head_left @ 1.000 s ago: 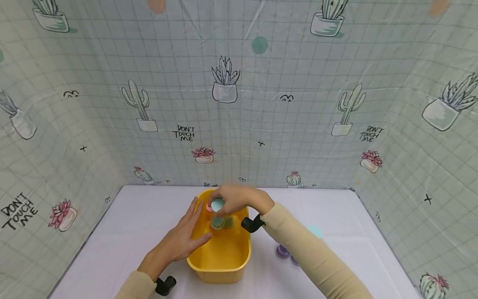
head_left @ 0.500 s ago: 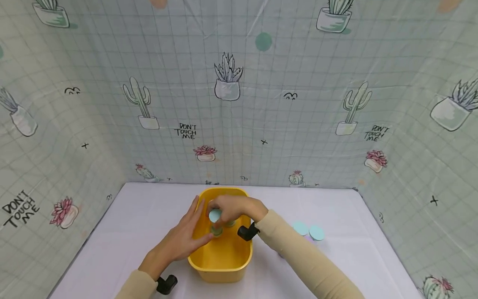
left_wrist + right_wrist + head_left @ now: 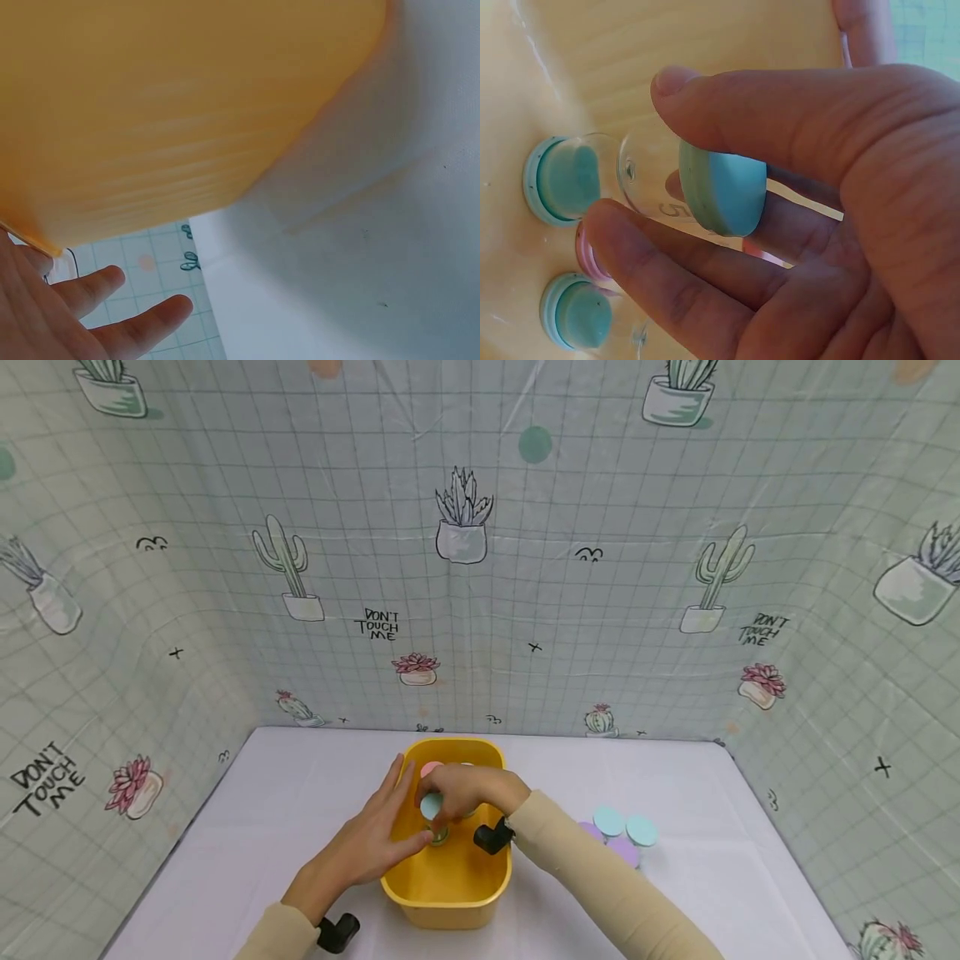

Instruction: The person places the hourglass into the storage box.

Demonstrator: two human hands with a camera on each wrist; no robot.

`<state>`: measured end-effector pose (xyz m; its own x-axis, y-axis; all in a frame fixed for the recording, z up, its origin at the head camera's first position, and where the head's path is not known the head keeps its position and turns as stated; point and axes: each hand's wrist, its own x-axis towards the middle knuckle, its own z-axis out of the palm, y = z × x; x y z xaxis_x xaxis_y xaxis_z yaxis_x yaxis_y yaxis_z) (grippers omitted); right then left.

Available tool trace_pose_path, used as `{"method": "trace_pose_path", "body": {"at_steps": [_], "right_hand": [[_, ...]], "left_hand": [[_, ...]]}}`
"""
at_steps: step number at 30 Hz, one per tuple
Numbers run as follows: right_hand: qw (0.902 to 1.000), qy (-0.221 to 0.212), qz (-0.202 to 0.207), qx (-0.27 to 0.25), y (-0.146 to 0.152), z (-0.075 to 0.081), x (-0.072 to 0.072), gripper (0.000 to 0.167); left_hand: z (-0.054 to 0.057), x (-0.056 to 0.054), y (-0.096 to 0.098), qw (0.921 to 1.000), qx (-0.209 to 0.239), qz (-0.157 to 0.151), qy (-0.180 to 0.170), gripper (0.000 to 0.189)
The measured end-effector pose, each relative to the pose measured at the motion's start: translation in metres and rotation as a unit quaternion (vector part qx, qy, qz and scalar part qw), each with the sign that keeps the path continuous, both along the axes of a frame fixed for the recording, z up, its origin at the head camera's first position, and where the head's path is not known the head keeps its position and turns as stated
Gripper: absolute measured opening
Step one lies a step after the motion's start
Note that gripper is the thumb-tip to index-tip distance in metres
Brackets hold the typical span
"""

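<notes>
My right hand (image 3: 465, 789) holds a sand timer by its teal upper cap (image 3: 724, 187) inside the yellow tub (image 3: 442, 893). The timer has clear glass bulbs, a figure 5 on the glass and teal sand at its lower end. Beside it in the right wrist view are another teal sand timer (image 3: 576, 311) and a pink sand timer (image 3: 591, 251), partly hidden by my fingers. My left hand (image 3: 367, 835) lies over the tub's left rim, fingers straight, thumb reaching inside near the held timer's base.
To the right of the tub, several sand timers stand together on the white table (image 3: 315, 777), among them a teal one (image 3: 641, 831) and a purple one (image 3: 624, 852), close to my right sleeve (image 3: 600, 877). A cactus-print curtain (image 3: 480, 593) surrounds the table.
My right hand has come down and toward me inside the tub with the teal sand timer. The timers on the right show more from behind the sleeve. The left hand stays at the rim.
</notes>
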<state>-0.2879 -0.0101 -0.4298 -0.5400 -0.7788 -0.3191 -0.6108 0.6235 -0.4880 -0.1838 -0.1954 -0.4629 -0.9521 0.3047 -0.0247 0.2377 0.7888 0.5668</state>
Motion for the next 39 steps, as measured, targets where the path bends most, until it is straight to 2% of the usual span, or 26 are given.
{"method": "trace_pose_path", "body": {"at_steps": [18,24,35,39], "right_hand": [[0.9999,0.009,0.002,0.006,-0.005,0.004,0.004,0.037],[0.9995,0.032,0.003,0.005,-0.005,0.006,0.006,0.035],[0.9985,0.047,0.014,-0.022,-0.002,0.014,0.005,0.032],[0.9987,0.036,0.005,-0.035,0.003,0.018,0.005,0.031]], "left_hand": [[0.001,0.0,0.0,1.0,-0.001,0.0,-0.001,0.102],[0.0,0.0,0.0,1.0,-0.001,-0.002,0.003,0.101],[0.001,0.001,0.001,1.0,0.002,-0.001,0.001,0.098],[0.002,0.001,0.001,1.0,0.0,0.001,-0.004,0.099]]}}
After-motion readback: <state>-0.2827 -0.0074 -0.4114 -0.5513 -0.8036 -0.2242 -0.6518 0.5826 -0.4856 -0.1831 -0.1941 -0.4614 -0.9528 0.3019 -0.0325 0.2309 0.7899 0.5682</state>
